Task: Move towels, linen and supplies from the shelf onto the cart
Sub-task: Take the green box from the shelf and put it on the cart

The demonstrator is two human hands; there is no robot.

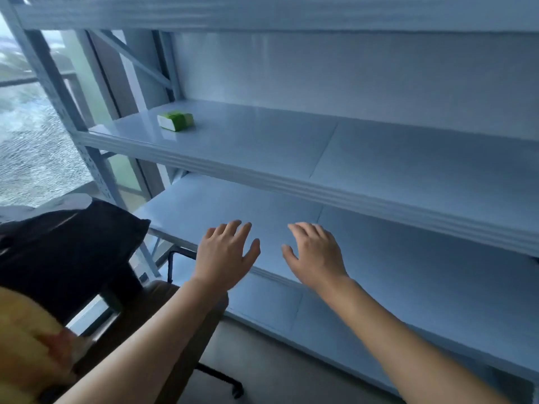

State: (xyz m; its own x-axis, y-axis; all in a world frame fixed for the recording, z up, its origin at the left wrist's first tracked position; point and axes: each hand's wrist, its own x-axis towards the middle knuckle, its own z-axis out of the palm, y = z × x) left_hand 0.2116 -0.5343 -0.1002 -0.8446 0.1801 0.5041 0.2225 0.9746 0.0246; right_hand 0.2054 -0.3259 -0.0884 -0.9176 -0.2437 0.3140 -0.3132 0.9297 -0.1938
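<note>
Green packet (175,121): lying alone on the middle board of the shelf (291,182), near its left end and well above and apart from both hands.
Left hand (226,255): reaching palm-down over the front edge of the board below; its grip is apart, fingers spread, holding nothing.
Right hand (313,255): hovering just beside the left one over the same board; its grip is likewise apart and empty.
Handling: the packet is looking small and light, probably soft inside a slick wrapper, so it is likely giving a little under pressure and sliding easily on the glossy board.
Where to hold: taking it across its two long sides with one hand seems enough, with thumb and fingers squeezing gently rather than pinching a corner.
Materials: the shelf is showing smooth, pale painted metal boards with ribbed front rims and perforated uprights; the packet is a rounded block, green with one white end.
Cart (151,304): standing at lower left, carrying a dark cloth (64,246) and a blurred yellow bundle (26,330).
</note>
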